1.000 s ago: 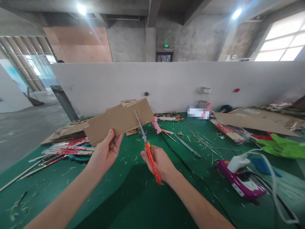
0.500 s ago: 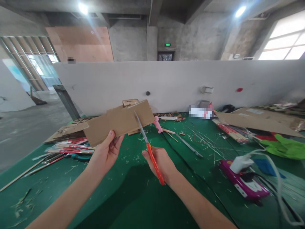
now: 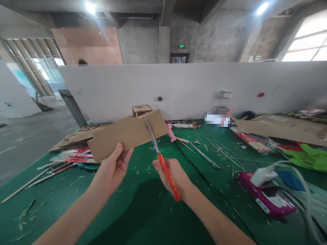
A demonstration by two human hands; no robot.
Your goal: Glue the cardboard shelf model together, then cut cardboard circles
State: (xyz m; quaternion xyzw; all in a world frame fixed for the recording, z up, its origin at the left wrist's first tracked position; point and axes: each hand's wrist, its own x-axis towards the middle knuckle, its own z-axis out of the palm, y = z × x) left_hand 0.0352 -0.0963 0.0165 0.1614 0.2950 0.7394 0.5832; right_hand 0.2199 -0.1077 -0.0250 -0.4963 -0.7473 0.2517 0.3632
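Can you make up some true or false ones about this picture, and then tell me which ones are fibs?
1. The left hand holds a piece of cardboard. True.
2. The right hand holds a banana. False: it holds a red-handled cutting tool.
3. The tabletop is green. True.
4. The cardboard is bright blue. False: it is brown.
5. A purple power strip is to the right of the right hand. True.

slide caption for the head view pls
Left grip on a cardboard piece, right grip on red-handled scissors, blade across the cardboard, above a green table.
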